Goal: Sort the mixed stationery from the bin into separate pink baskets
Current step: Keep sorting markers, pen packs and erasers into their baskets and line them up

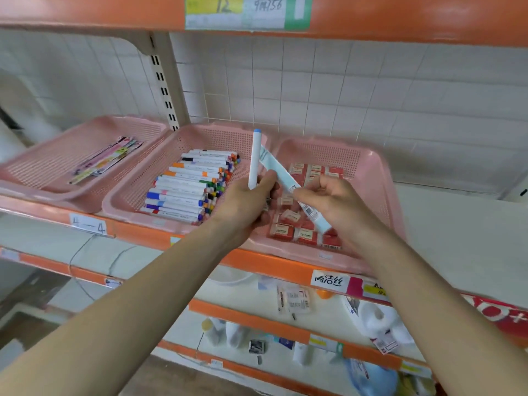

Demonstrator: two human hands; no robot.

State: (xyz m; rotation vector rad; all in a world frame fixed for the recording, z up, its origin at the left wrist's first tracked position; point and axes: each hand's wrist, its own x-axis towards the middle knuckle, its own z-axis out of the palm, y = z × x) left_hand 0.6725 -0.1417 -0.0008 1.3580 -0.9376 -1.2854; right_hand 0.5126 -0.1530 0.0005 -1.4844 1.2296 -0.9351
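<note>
Hands meet above the near edge of an orange shelf. The left hand grips the lower end of a white marker, which stands upright with its blue cap on top. The right hand pinches a pale blue packet that slants from far left to near right over the eraser basket. Just left of the left hand, the marker basket holds markers lying crosswise, so the upright one likely needs tipping flat. Farther left, a third basket holds packaged pens.
</note>
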